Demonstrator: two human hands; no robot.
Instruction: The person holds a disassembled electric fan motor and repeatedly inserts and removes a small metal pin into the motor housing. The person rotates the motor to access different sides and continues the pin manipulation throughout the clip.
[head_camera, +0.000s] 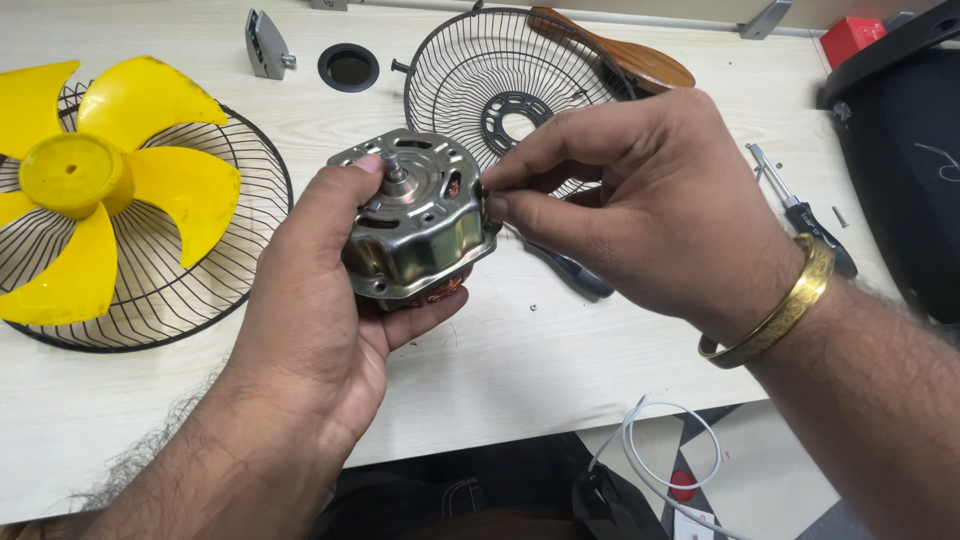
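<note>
Centrally, above the bench (500, 380), a silver metal fan motor (420, 215) is held, its short shaft pointing up and copper windings showing at its underside. It is gripped by the left hand (320, 300), whose fingers are wrapped about its lower half with the thumb laid on top beside the shaft. The right hand (640, 210), with a gold bangle (790, 305) at the wrist, is pinched at the motor's right rim; what is nipped between thumb and forefinger cannot be made out.

Toward the bench's left edge a black wire guard (170, 270) is laid flat, and a yellow fan blade (90, 180) is rested on it. A second wire guard (500, 90) is seen near the far edge, with a wooden paddle (630, 55) behind it. A black chair (900, 170) is cut off at the right edge. A red box (850, 38) is placed at the far right corner. A screwdriver (805, 215) is laid near the right edge; another tool is mostly hidden under the right hand.
</note>
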